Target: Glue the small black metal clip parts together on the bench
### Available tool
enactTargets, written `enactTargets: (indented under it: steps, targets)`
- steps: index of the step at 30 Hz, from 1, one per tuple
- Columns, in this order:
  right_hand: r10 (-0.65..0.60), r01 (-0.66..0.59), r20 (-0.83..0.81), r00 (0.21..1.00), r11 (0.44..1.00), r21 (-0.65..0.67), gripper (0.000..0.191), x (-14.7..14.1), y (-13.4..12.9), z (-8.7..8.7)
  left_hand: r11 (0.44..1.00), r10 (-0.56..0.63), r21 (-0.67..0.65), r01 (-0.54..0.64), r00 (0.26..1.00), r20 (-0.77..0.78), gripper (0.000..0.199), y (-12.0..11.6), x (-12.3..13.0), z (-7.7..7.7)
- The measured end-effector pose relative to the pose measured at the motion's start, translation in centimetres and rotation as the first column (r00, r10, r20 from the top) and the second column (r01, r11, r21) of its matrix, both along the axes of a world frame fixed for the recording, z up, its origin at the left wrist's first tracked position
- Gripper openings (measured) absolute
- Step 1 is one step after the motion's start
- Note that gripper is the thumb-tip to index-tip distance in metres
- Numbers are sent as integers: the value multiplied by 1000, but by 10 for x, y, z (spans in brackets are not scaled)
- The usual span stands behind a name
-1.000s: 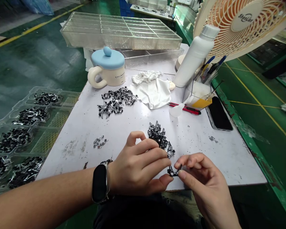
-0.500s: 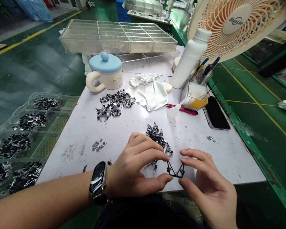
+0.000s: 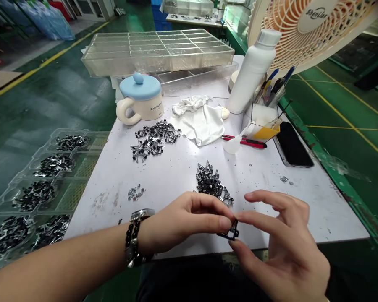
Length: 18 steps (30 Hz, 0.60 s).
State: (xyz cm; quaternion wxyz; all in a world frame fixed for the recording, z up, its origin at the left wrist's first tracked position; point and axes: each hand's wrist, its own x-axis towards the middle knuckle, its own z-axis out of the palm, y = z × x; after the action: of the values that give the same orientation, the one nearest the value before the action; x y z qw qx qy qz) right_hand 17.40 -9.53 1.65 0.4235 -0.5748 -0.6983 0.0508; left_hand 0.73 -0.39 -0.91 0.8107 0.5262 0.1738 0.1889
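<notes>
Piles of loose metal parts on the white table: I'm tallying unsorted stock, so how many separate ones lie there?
3. A large pile in front of the mug, a dense pile just beyond the hands, and a tiny cluster near the left wrist. Stray bits elsewhere may be uncounted.

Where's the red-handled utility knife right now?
In the head view the utility knife lies flat on the white table, right of centre, between the white cloth and the black phone, just in front of the clear pen holder.
</notes>
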Motion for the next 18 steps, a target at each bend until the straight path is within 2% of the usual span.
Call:
enactTargets:
  steps: [3, 6, 10, 12, 14, 18]
  targets:
    - [-1, 1, 15, 1000, 1000, -9, 27, -1, 0, 0, 999, -24, -42, 24, 1000, -3, 22, -3, 0, 0]
    - [0, 1, 15, 1000, 1000, -12, 25, -1, 2, 0, 984, -2, -176, 0, 1000, -12, 17, -4, 0, 3]
    - [3, -4, 26, 1000, 999, 33, 19, -2, 4, 2, 894, -6, -447, -26, 998, -69, 12, -4, 1, 11]
    - [6, -8, 34, 999, 998, 59, 17, -3, 5, 3, 844, -31, -537, -18, 996, -82, 13, -3, 1, 13]
    - [8, -11, 39, 999, 998, 61, 17, -4, 5, 3, 814, -25, -580, -33, 995, -92, 14, -3, 2, 15]
    - [14, -16, 55, 998, 999, 42, 19, -3, 5, 4, 790, -29, -612, -38, 995, -99, 13, -3, 1, 14]
